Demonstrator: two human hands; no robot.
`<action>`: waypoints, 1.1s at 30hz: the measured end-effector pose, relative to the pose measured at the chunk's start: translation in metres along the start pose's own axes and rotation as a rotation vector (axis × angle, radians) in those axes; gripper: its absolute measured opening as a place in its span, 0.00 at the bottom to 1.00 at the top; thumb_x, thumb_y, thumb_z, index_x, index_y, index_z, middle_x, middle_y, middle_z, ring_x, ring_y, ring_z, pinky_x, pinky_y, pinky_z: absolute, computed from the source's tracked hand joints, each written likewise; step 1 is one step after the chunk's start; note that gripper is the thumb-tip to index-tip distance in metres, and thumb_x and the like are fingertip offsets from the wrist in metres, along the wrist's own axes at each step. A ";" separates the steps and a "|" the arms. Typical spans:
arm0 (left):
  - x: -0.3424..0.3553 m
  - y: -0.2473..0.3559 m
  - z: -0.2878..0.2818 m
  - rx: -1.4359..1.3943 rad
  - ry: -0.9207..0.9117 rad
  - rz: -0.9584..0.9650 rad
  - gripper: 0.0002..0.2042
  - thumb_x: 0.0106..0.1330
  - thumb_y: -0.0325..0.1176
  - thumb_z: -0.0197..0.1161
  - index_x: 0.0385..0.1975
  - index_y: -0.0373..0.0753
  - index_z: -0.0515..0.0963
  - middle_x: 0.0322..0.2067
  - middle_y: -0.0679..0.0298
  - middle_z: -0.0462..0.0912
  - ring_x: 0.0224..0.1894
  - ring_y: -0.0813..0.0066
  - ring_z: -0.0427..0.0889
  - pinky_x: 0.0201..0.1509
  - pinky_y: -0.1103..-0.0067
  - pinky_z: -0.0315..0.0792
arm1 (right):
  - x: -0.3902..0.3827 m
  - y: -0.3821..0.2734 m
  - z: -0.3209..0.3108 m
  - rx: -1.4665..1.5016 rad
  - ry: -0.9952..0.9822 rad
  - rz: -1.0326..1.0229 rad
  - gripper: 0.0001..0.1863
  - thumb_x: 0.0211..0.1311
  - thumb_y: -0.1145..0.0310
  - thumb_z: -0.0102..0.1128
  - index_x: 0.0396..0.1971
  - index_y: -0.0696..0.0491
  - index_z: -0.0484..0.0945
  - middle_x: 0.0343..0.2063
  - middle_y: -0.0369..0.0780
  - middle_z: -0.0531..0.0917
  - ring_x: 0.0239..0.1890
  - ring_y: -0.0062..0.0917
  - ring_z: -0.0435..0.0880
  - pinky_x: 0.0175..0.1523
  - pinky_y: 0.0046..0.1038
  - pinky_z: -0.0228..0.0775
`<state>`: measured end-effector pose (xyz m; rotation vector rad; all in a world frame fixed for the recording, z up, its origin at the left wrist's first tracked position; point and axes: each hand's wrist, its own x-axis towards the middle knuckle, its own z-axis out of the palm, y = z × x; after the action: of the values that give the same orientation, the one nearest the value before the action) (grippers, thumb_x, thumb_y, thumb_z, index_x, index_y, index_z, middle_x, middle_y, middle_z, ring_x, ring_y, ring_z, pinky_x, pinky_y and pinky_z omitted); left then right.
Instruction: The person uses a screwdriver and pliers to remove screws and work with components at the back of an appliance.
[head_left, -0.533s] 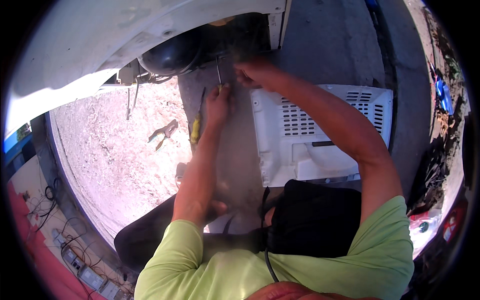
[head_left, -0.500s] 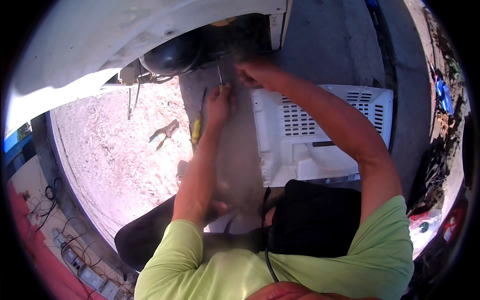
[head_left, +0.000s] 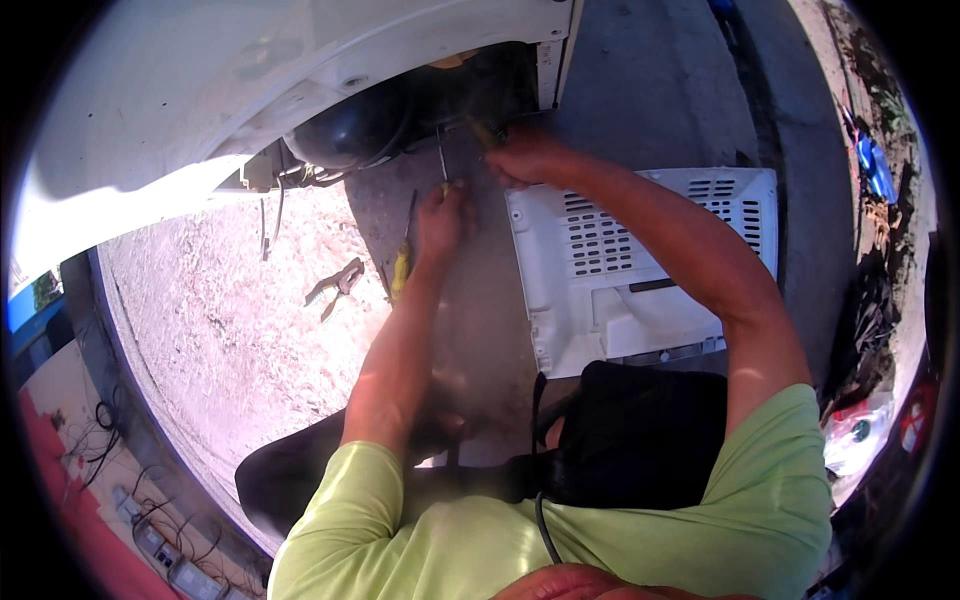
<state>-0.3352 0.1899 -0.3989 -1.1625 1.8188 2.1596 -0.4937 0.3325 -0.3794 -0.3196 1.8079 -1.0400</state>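
Note:
My left hand (head_left: 443, 215) is closed around the handle of a screwdriver (head_left: 442, 158), whose metal shaft points up to the lower edge of a large white appliance (head_left: 250, 90). Slightly higher and to the right, my right hand (head_left: 522, 158) is wrapped round a blurred, dull yellowish tool (head_left: 484, 132); its kind I cannot make out. That tool reaches toward the appliance's dark opening, where a black rounded body (head_left: 350, 125) shows. A second screwdriver (head_left: 402, 265) with a yellow handle lies on the ground beside my left forearm.
Pliers (head_left: 338, 285) lie on the sunlit ground at left. A white vented panel (head_left: 560, 300) rests under my right forearm. Thin wires (head_left: 278, 205) hang from the appliance's edge. Cables and power strips (head_left: 160, 545) lie at lower left, a blue object (head_left: 876, 170) at far right.
My right hand has moved slightly down and right, and the tool in it now shows more clearly. The left hand stays with the screwdriver. The view has shifted a little.

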 end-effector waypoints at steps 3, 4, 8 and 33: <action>-0.003 0.002 0.001 -0.028 -0.027 0.015 0.09 0.72 0.37 0.56 0.31 0.40 0.74 0.17 0.66 0.74 0.15 0.77 0.72 0.19 0.79 0.66 | -0.008 -0.003 0.005 0.092 0.044 0.014 0.18 0.64 0.58 0.56 0.26 0.59 0.82 0.19 0.39 0.82 0.22 0.27 0.84 0.30 0.31 0.80; -0.003 0.002 0.001 -0.034 -0.037 0.017 0.09 0.72 0.37 0.56 0.31 0.40 0.74 0.17 0.67 0.74 0.15 0.77 0.72 0.19 0.79 0.66 | -0.010 -0.006 0.005 0.120 0.021 0.034 0.16 0.63 0.60 0.57 0.31 0.60 0.80 0.24 0.41 0.82 0.26 0.28 0.84 0.33 0.32 0.81; 0.000 0.000 -0.004 -0.047 -0.057 0.023 0.09 0.73 0.37 0.56 0.31 0.40 0.73 0.18 0.67 0.73 0.16 0.77 0.72 0.18 0.79 0.66 | -0.023 -0.025 0.002 0.168 -0.011 0.102 0.17 0.62 0.63 0.60 0.43 0.61 0.77 0.34 0.44 0.83 0.35 0.30 0.85 0.37 0.32 0.84; 0.004 -0.004 -0.005 0.011 -0.053 0.050 0.12 0.73 0.38 0.56 0.26 0.40 0.74 0.17 0.66 0.75 0.15 0.76 0.74 0.18 0.78 0.67 | 0.006 -0.004 -0.001 -0.559 -0.008 -0.282 0.11 0.65 0.66 0.54 0.36 0.58 0.81 0.37 0.48 0.86 0.41 0.39 0.88 0.47 0.40 0.80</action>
<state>-0.3333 0.1853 -0.4042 -1.0579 1.8545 2.1826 -0.4979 0.3266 -0.3798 -0.9363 2.0636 -0.6936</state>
